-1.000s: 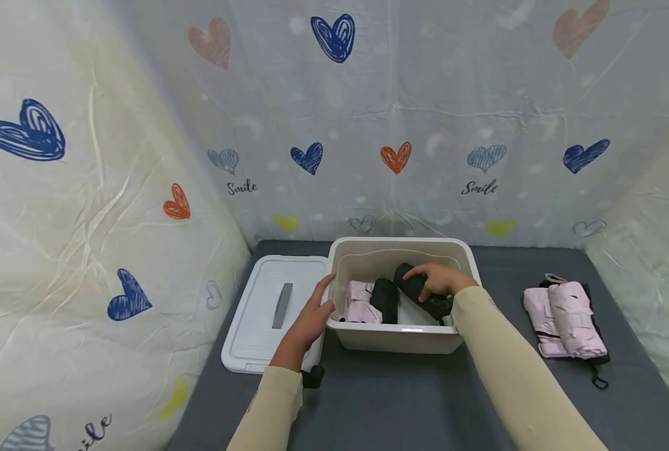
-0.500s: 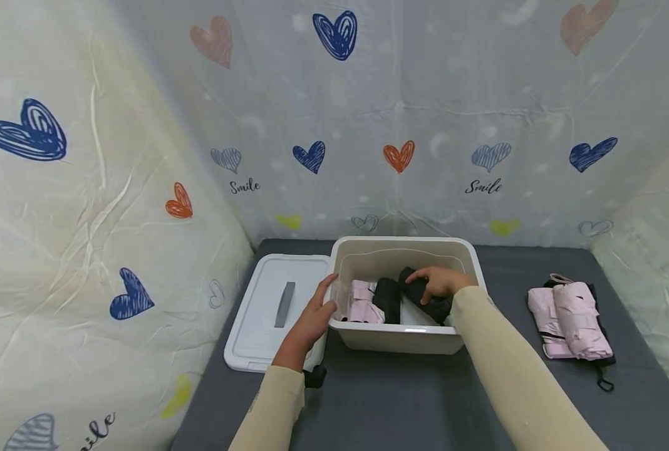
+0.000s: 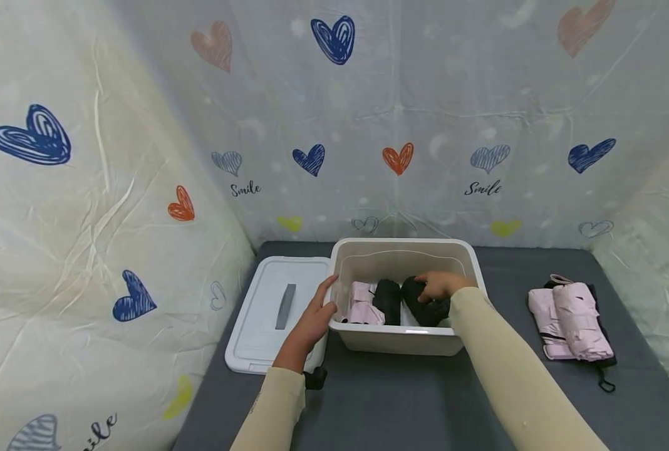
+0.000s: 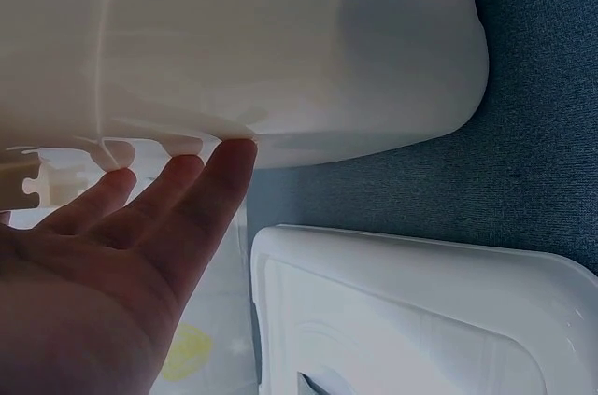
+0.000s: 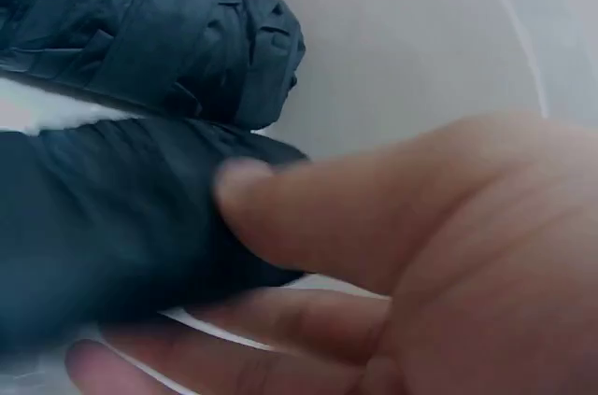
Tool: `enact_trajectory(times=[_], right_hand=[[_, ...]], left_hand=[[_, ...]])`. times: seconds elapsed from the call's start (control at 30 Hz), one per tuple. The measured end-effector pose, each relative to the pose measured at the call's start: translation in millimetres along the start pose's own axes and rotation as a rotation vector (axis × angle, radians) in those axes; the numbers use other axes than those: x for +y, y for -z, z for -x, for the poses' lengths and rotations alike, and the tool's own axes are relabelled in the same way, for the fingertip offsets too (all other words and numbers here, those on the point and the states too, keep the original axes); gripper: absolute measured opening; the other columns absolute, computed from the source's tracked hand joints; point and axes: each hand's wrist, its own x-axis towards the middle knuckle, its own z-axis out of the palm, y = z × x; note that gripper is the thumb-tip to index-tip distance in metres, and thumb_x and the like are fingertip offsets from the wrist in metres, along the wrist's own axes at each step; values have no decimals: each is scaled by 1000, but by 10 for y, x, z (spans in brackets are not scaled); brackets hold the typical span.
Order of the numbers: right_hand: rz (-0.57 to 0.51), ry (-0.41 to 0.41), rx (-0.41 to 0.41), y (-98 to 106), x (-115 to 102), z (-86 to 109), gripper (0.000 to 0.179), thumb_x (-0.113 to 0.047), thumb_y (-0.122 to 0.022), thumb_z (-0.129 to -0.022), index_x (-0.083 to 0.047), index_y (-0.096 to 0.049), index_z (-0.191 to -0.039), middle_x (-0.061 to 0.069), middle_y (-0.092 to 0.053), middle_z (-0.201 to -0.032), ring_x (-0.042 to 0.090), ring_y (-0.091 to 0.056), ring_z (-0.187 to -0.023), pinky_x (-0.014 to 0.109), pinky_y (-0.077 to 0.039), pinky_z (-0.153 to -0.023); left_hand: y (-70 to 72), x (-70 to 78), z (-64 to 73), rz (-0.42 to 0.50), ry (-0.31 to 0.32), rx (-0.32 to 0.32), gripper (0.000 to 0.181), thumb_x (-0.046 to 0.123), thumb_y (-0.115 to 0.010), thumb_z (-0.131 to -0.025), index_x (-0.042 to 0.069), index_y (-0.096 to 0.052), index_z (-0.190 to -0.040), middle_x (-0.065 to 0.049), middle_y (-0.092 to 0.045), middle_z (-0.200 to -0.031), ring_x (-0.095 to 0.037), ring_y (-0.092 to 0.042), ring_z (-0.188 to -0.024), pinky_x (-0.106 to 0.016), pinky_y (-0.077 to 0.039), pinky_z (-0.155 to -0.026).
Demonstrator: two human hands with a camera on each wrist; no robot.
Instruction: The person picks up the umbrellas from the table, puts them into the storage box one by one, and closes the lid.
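In the head view, an uncovered beige storage box [image 3: 399, 341] stands against the back curtain. My left hand [image 3: 312, 322] touches its left side, and the left wrist view has the fingers [image 4: 192, 213] nearly straight, tips against the wall below the rim. Inside the box, my right hand [image 3: 440, 286] holds a rolled black fabric bundle [image 3: 416, 300]. The right wrist view puts the thumb on one side of that bundle and the fingers on the other, partly blurred. Left of it lie a second black roll [image 3: 388, 302] and a pink bundle [image 3: 364, 304].
A white lid [image 3: 255, 319] with a grey handle lies left of the box. Pink rolled fabric bundles [image 3: 579, 319] with black parts and a dangling black loop sit on the right of the grey surface [image 3: 396, 401]. Heart-printed curtains [image 3: 425, 113] enclose the back and sides.
The black bundle under my right hand has turned from slanted to more in line with the other roll, lying lower in the box. My left hand stays at the box's side.
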Motion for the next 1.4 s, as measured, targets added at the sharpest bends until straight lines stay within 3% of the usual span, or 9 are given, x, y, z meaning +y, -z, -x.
enact_trajectory(times=[0.13,0.23,0.3,0.63,0.8,0.97,1.4], right_hand=[[-132,-2,-66,-1,-9,6,50,-14,-52,-94,6,-45,-139,21,-65,-121,29,-67,-102,33,-51,-75],[-244,9,-86,3,-6,7,44,-13,-47,-97,6,-50,-136,20,-69,-111,28,-72,-91,26,-45,-59],[-278,5,-74,11,-1,10,42,-15,-46,-98,4,-52,-135,20,-69,-112,27,-72,-90,24,-44,-56],[-285,8,-38,152,-77,111,40,-19,-47,-99,-1,-56,-134,17,-68,-116,27,-71,-94,35,-53,-67],[-281,63,-47,245,-100,178,38,-23,-50,-98,-2,-60,-129,13,-69,-108,21,-71,-86,35,-54,-64],[-274,43,-11,271,-141,213,38,-22,-49,-99,-2,-59,-130,17,-65,-115,27,-70,-93,33,-54,-62],[-282,96,36,397,-249,429,40,-21,-46,-101,-2,-55,-135,20,-61,-124,30,-67,-98,33,-55,-64]], left_hand=[[-8,9,-4,5,0,-2,64,18,-38,-93,50,-25,-146,-4,-20,-161,-33,-27,-144,-64,-29,-107],[-19,9,-11,6,3,-4,63,18,-38,-94,51,-26,-146,-3,-20,-161,-33,-27,-144,-64,-28,-108],[-26,9,-14,11,9,-3,63,19,-39,-94,52,-26,-145,-2,-21,-161,-32,-27,-144,-64,-28,-108],[-14,16,-26,10,-4,-2,65,17,-38,-92,49,-25,-147,-3,-20,-161,-32,-26,-144,-64,-28,-108],[-1,18,-24,7,-18,-9,65,16,-38,-93,47,-24,-148,-5,-19,-161,-33,-26,-144,-64,-29,-107],[14,29,-2,10,-44,-25,66,16,-38,-93,45,-22,-150,-7,-22,-160,-34,-31,-141,-60,-32,-105],[36,63,10,-4,-40,-25,65,16,-39,-92,43,-24,-150,-8,-23,-159,-33,-33,-139,-58,-33,-104]])
